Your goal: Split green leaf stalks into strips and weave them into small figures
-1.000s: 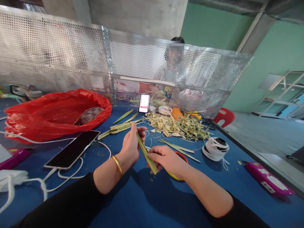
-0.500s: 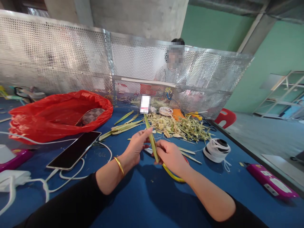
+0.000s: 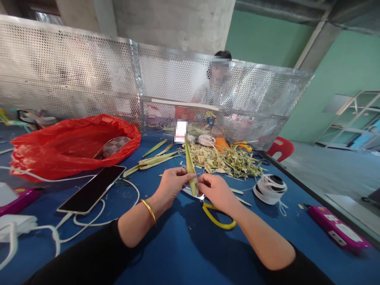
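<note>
Between my hands stands a long green-yellow leaf strip (image 3: pixel 190 160), tilted slightly, its top reaching toward the plant pile. My left hand (image 3: pixel 172 184) pinches it from the left between thumb and fingers. At its lower right edge, my right hand (image 3: pixel 215 192) grips the strip with closed fingertips. Under and beside my right hand lie scissors with a yellow handle (image 3: pixel 221 221); their blades are partly hidden by the hands. Several similar long leaf strips (image 3: pixel 154 162) lie on the blue table (image 3: pixel 166 257) to the left.
A heap of dried plant scraps (image 3: pixel 222 158) spreads behind my hands. To the left are a red plastic bag (image 3: pixel 44 146), a phone (image 3: pixel 95 188) and white cables. A white string spool (image 3: pixel 270 189) and purple power strip (image 3: pixel 337 225) are at right. A perforated metal screen (image 3: pixel 178 67) stands behind.
The leaf strip has turned more upright and shows its broader face. My right hand has shifted slightly up and right along it, uncovering more of the yellow scissor handle.
</note>
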### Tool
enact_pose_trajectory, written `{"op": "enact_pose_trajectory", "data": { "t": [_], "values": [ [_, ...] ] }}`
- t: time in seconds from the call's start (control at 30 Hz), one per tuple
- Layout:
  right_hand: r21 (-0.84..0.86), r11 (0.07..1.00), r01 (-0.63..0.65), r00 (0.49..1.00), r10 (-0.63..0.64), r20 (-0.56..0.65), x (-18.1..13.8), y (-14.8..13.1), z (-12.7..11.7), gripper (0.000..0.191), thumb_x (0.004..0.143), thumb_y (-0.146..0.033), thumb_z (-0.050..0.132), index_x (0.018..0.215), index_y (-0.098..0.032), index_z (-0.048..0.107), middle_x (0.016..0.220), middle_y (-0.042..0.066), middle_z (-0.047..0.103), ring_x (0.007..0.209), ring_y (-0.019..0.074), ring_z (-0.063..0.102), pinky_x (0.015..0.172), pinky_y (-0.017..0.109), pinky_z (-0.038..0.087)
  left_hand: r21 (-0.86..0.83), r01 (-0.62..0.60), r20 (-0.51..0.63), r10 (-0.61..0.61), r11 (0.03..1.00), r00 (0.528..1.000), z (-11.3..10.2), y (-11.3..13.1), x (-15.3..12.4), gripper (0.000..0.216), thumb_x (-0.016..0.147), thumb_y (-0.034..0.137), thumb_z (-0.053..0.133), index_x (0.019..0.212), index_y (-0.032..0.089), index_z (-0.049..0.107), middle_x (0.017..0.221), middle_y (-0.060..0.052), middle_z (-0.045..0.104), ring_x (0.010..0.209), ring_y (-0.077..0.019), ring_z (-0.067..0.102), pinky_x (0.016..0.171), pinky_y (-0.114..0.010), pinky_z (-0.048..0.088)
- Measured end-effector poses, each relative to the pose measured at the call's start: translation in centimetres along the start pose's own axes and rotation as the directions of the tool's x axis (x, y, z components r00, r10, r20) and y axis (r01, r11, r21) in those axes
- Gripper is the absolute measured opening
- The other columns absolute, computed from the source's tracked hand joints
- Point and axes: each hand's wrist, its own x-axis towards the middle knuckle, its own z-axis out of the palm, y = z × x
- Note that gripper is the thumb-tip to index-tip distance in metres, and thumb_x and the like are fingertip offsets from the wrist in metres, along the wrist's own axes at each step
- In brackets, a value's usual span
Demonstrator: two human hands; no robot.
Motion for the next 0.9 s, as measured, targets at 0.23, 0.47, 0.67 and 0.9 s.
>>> {"op": "enact_pose_trajectory", "data": {
  "t": [0.23,0.47,0.67,0.9],
  "values": [
    [0.365,0.921,-0.138,0.989,0.145,0.007,0.5,0.3,-0.2,0.013,0.074,-0.028,0.06,0.066,-0.018,0.057,0.053,-0.003,0.058,0.05,0.012,0.059,0.053,0.023,0.048,0.213,-0.28,-0.073,0.301,0.936,0.951,-0.3,0.2,-0.1,0.029,0.062,0.025,0.074,0.089,0.021,0.065,0.08,-0.003,0.062,0.064,-0.0132,0.054,0.061,-0.026,0.04],
    [0.38,0.921,-0.083,0.994,0.101,-0.027,0.7,1.1,0.0,0.02,0.073,-0.033,0.063,0.064,-0.018,0.053,0.052,-0.004,0.055,0.05,0.0123,0.059,0.052,0.024,0.047,0.627,-0.664,0.379,0.585,0.409,0.718,-0.6,0.7,-1.2,0.02,0.08,0.017,0.051,0.086,0.024,0.068,0.091,-0.006,0.06,0.078,-0.0174,0.056,0.066,-0.027,0.038],
    [0.136,0.99,-0.023,0.997,0.033,-0.067,0.7,1.4,0.2,0.017,0.075,-0.03,0.057,0.062,-0.02,0.051,0.051,-0.004,0.054,0.052,0.0154,0.062,0.052,0.024,0.046,0.72,-0.583,0.33,0.554,0.375,0.764,-0.3,0.0,-1.0,0.013,0.082,0.022,0.051,0.08,0.021,0.063,0.089,-0.003,0.058,0.072,-0.0146,0.055,0.06,-0.025,0.037],
    [-0.178,0.984,0.025,0.993,-0.045,-0.109,0.7,1.2,0.1,0.013,0.077,-0.024,0.052,0.064,-0.02,0.054,0.054,-0.002,0.059,0.053,0.0141,0.059,0.053,0.023,0.04,0.756,-0.528,0.313,0.494,0.387,0.811,-0.2,-0.9,-0.7,0.013,0.077,0.014,0.051,0.081,0.021,0.061,0.088,-0.001,0.058,0.069,-0.0122,0.054,0.06,-0.023,0.038]
  ]
}}
